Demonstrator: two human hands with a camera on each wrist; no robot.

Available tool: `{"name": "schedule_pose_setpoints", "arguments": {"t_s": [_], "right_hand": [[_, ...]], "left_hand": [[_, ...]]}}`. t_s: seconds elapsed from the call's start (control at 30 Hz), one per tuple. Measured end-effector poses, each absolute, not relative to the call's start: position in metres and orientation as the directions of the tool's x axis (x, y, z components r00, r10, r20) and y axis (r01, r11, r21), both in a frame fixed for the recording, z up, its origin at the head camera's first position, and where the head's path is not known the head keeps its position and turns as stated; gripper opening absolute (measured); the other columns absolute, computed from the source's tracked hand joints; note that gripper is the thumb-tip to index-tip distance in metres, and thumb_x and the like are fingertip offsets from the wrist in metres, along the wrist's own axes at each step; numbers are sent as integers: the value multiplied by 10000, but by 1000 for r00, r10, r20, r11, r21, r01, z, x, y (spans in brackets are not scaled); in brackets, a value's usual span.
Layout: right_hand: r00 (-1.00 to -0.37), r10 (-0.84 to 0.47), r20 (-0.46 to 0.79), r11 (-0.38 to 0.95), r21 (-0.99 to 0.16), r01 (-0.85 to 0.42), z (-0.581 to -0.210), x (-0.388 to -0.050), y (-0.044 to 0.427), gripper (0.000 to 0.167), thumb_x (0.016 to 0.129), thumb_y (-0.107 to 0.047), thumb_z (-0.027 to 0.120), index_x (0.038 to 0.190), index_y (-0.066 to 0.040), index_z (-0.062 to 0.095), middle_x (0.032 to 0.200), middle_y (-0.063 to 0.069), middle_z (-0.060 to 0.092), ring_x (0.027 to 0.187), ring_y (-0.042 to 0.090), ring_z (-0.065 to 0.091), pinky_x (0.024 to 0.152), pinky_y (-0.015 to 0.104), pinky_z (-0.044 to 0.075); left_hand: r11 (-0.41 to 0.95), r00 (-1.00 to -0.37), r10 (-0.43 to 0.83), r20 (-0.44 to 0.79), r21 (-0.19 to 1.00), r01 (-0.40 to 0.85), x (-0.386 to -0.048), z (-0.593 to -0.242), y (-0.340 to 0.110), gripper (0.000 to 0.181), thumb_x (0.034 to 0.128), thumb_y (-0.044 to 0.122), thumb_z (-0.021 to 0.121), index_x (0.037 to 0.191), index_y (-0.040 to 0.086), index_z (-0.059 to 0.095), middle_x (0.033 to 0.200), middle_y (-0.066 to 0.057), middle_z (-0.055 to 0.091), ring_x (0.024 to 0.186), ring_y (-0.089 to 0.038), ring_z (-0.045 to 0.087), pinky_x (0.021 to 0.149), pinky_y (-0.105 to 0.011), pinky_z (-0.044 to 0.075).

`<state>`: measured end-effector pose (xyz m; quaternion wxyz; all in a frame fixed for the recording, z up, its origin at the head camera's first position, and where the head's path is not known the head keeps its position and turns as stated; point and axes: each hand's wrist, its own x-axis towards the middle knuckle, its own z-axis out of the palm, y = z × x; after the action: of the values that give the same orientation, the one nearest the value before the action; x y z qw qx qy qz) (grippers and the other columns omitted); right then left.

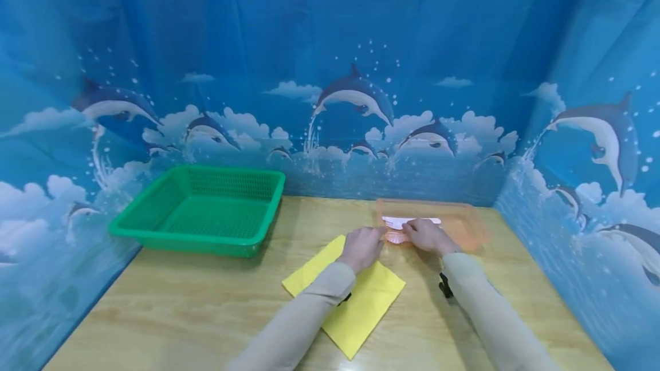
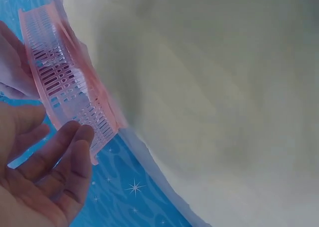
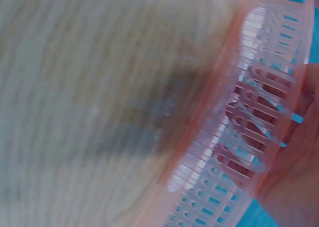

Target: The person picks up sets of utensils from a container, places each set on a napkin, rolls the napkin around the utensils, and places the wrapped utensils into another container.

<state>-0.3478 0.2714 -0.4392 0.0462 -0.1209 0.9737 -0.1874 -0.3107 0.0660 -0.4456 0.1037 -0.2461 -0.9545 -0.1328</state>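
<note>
A translucent orange-pink slotted basket sits at the table's back right. Inside lies a long white utensil with fork-like slits; its exact kind is unclear. My right hand reaches over the near rim. In the right wrist view, its fingers show through the slots beside the white piece; whether they pinch it is hidden. My left hand is by the basket's near left corner, above a yellow cloth. In the left wrist view, its loosely bent fingers hold nothing.
A green slotted basket stands at the back left of the wooden table. Blue dolphin-print curtains enclose the back and sides. The yellow cloth lies at an angle in the middle, partly under my left forearm.
</note>
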Motion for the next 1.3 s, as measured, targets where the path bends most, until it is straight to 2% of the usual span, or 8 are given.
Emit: {"name": "schedule_pose_setpoints", "arguments": {"t_s": [0.13, 0.3, 0.8, 0.9, 0.97, 1.13, 1.2, 1.3], "right_hand": [[-968, -247, -47, 908, -359, -214, -443, -348, 271, 511, 1063, -342, 306, 1297, 4, 601, 1307, 226, 609, 1231, 428, 546, 1029, 575, 424], [-964, -258, -67, 914, -340, -221, -442, -350, 268, 541, 1069, -361, 270, 1378, 7, 517, 1383, 245, 543, 1284, 455, 488, 1056, 593, 390], [-948, -282, -149, 897, -392, -206, -438, -353, 270, 616, 1051, -483, 281, 1330, -29, 590, 1356, 208, 582, 1290, 418, 501, 1058, 572, 402], [-942, -295, -159, 889, -406, -210, -440, -352, 268, 619, 1045, -503, 285, 1249, -45, 647, 1236, 169, 656, 1171, 358, 594, 1000, 532, 456], [-938, -310, -153, 881, -417, -222, -441, -352, 267, 587, 1048, -485, 297, 1129, -57, 691, 1030, 119, 693, 976, 272, 641, 885, 462, 500], [-945, -315, -91, 845, -480, -235, -444, -352, 266, 452, 1046, -352, 409, 840, -53, 677, 599, 6, 474, 553, 144, 427, 573, 298, 390], [-952, -303, -47, 827, -509, -238, -445, -353, 265, 383, 1029, -306, 472, 844, -56, 696, 604, -9, 506, 546, 126, 414, 551, 274, 376], [-959, -282, 21, 804, -540, -248, -443, -352, 264, 257, 995, -243, 556, 956, -62, 733, 777, 39, 668, 685, 151, 569, 638, 315, 492]], "left_hand": [[844, -852, 437, 287, 198, 499, -313, -445, 70, 243, 964, 227, 629, 1198, 227, 698, 992, 2, 752, 863, -172, 707, 604, -330, 547], [845, -863, 427, 269, 222, 487, -317, -443, 72, 188, 954, 194, 643, 1124, 207, 724, 965, 1, 749, 836, -171, 701, 594, -312, 537], [825, -863, 406, 301, 285, 488, -326, -448, 78, 227, 942, 135, 644, 1128, 218, 745, 996, -31, 755, 869, -221, 709, 671, -348, 568], [823, -862, 403, 308, 290, 488, -325, -450, 78, 218, 935, 126, 650, 1108, 211, 752, 980, -27, 757, 857, -217, 710, 677, -340, 568], [821, -863, 401, 307, 297, 487, -324, -451, 79, 211, 934, 125, 654, 1103, 202, 755, 978, -24, 758, 855, -212, 710, 692, -332, 570], [820, -872, 391, 293, 319, 475, -323, -451, 79, 189, 934, 128, 657, 1076, 196, 761, 968, -19, 758, 844, -202, 710, 695, -312, 565], [820, -880, 386, 278, 333, 465, -323, -450, 79, 191, 939, 126, 650, 1077, 195, 762, 970, -19, 757, 846, -198, 708, 690, -306, 561], [818, -887, 381, 260, 351, 454, -323, -450, 78, 206, 942, 115, 642, 1095, 189, 760, 984, -27, 756, 860, -200, 706, 697, -306, 561]]}}
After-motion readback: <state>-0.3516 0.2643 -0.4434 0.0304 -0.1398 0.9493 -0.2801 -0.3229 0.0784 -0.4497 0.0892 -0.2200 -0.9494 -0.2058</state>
